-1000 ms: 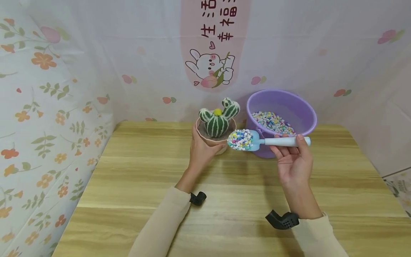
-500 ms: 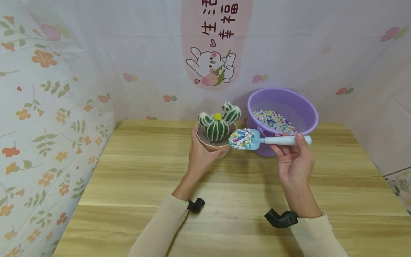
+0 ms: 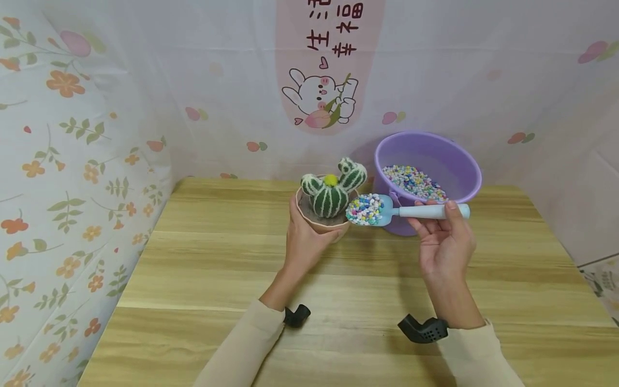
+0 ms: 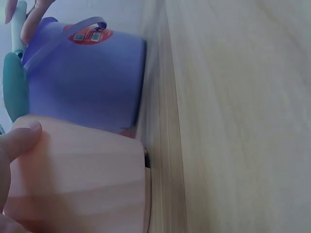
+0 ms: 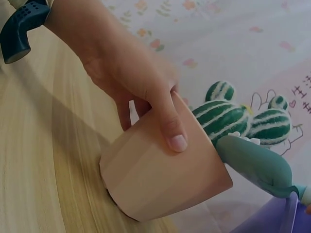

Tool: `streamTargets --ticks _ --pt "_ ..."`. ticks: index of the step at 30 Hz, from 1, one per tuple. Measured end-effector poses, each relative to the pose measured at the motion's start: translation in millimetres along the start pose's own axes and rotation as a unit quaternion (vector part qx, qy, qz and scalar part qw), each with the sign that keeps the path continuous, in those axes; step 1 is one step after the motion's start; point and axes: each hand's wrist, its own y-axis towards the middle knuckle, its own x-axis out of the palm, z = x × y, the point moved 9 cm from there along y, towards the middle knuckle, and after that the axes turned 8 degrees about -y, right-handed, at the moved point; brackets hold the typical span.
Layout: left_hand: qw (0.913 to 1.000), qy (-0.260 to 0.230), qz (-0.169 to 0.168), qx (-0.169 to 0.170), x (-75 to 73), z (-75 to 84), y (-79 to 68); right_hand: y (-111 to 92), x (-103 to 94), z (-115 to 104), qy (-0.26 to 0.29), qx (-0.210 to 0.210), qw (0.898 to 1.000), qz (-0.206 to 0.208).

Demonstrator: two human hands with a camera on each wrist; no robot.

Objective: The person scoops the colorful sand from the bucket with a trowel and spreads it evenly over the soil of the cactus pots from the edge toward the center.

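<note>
My left hand [image 3: 309,242] grips a peach flowerpot [image 5: 160,170] from its near left side, thumb across the front. In the pot stands a knitted green cactus [image 3: 330,203] with white stripes and a yellow top, leaning slightly to the right. A light blue scoop [image 3: 384,209] is held level by its white handle in my right hand [image 3: 445,247], thumb on top and fingers beneath. Heaped in its blade are small multicoloured pebbles [image 3: 365,208]. The blade's tip overlaps the pot's right rim in the head view and comes close beside the cactus in the right wrist view.
Behind the scoop stands a purple bucket [image 3: 461,161] with more coloured pebbles [image 3: 416,181] inside and its handle [image 4: 63,41] hanging at the side. Everything is on a wooden table [image 3: 193,258], with a patterned cloth [image 3: 217,80] hanging at the back and left.
The flowerpot has come a little nearer and tipped slightly to the right in my left hand, its cactus leaning with it. The loaded scoop has hardly moved.
</note>
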Motion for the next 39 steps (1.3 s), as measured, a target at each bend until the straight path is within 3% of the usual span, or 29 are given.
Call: streamTargets --ticks 13,27,39 --pt "0.9997 0.013 0.02 -0.005 -3.4 2.0 -11.0 1 3.7 -1 -0.029 -0.007 1.0 -0.002" --pt "0.9994 0.013 0.031 0.001 -4.5 2.5 -10.8 4 14.0 -3 -0.041 -0.002 0.999 -0.009" --pt "0.9992 0.022 0.034 0.002 -5.1 2.9 -11.1 3 25.7 -7 -0.046 -0.026 0.998 -0.035"
